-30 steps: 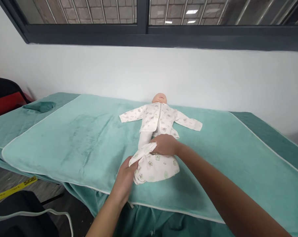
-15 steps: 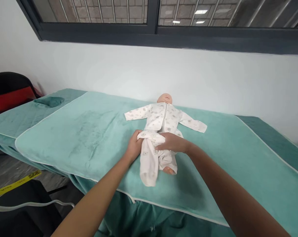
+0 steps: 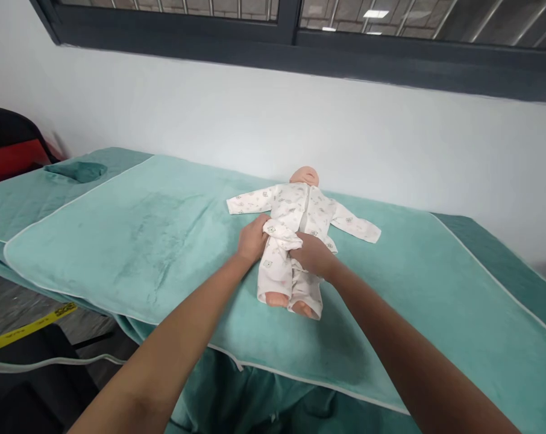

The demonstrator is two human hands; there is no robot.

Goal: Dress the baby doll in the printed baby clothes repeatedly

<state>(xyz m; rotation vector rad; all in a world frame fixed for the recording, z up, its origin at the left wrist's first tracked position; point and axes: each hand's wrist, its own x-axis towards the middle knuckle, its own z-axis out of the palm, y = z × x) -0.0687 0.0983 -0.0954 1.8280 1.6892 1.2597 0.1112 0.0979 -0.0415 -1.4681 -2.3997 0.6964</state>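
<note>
A baby doll (image 3: 305,175) lies on its back, head toward the wall, in a white printed jacket (image 3: 288,203) with both sleeves spread. Matching white trousers (image 3: 273,274) cover its legs, and a foot shows at the end of each leg. My left hand (image 3: 254,238) is closed on the bunched waist of the trousers at the doll's hip. On the other side of that bunched cloth, my right hand (image 3: 315,254) grips the waistband near the middle, its fingertips partly hidden in the folds.
A light green cover (image 3: 164,253) with white piping lies over the bed. At the far left are a dark green cloth bundle (image 3: 76,172) and a red and black chair (image 3: 13,150). A white cable (image 3: 51,364) and yellow tape (image 3: 29,328) show below left.
Both hands have moved up the doll, pulling the trousers toward its waist. The trouser leg on the left, which hung past the foot, is now drawn up and that foot shows.
</note>
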